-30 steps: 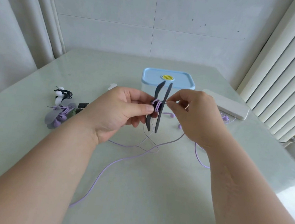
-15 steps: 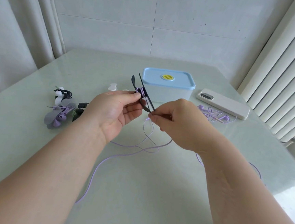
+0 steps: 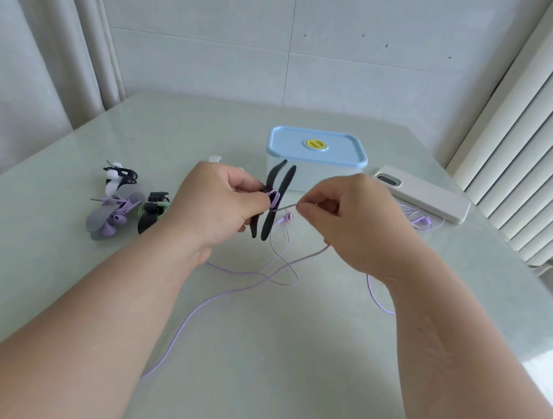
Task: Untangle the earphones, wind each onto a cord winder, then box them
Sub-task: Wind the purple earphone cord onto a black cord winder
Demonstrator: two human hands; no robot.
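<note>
My left hand (image 3: 217,204) grips a black cord winder (image 3: 275,198) held upright above the table, with a few turns of purple cord around its middle. My right hand (image 3: 344,218) pinches the purple earphone cord (image 3: 244,288) just right of the winder, pulled taut. The rest of the cord loops loosely over the table beneath my hands and trails toward me. Purple earbuds (image 3: 421,220) lie to the right by the phone. The box with a blue lid (image 3: 317,147) stands closed behind the winder.
At the left lie wound earphones: a grey winder with purple cord (image 3: 114,212), a black winder with green cord (image 3: 153,210) and a black winder with white earphones (image 3: 117,175). A white phone (image 3: 423,193) lies at the right. A small white piece (image 3: 214,159) peeks out behind my left hand.
The winder has turned from tilted back to upright in my left hand. My right hand rose from below the winder to its right side, drawing the cord taut.
</note>
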